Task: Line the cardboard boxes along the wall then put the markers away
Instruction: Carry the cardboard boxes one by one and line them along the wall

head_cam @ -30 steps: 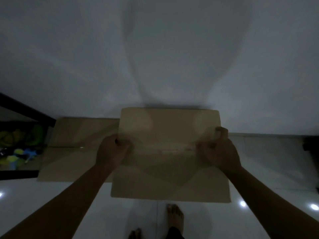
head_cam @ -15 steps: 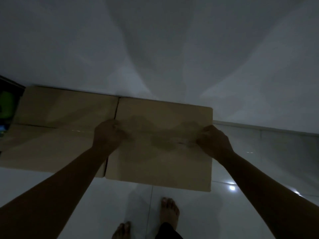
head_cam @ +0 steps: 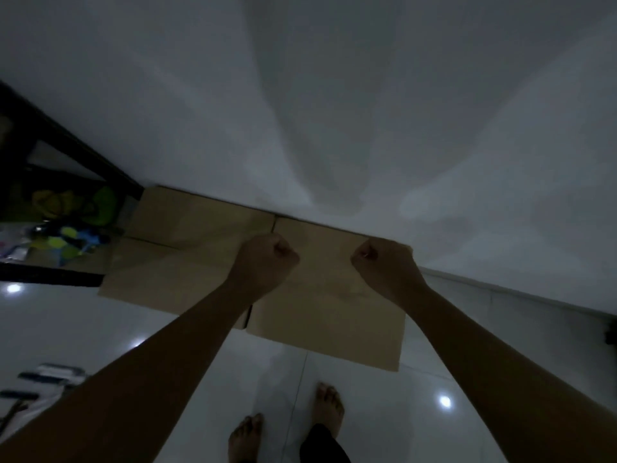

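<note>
In the head view, dim light covered everything. Two cardboard boxes stood side by side on the white tiled floor (head_cam: 83, 329), their far edges against the pale wall (head_cam: 300, 111). The left cardboard box (head_cam: 187, 248) sat just beside a dark shelf unit (head_cam: 66, 155), and its right side touched the right cardboard box (head_cam: 330, 309) along a thin seam.

The left hand (head_cam: 265, 262) hung over that seam near the boxes' far edge, its fingers curled into a fist with nothing seen inside it. The right hand (head_cam: 384, 265) was over the far right part of the right cardboard box, also curled into a fist, holding nothing that showed. Whether either fist pressed on the cardboard or hovered just above it could not be told.

Both bare forearms reached in from the lower corners. Two bare feet (head_cam: 287, 426) stood on the tiles just short of the right cardboard box. At the lower left edge several dark markers (head_cam: 43, 379) lay on the floor, well apart from the boxes. Yellow, green and blue items, too blurred to name, filled the shelf unit.
</note>
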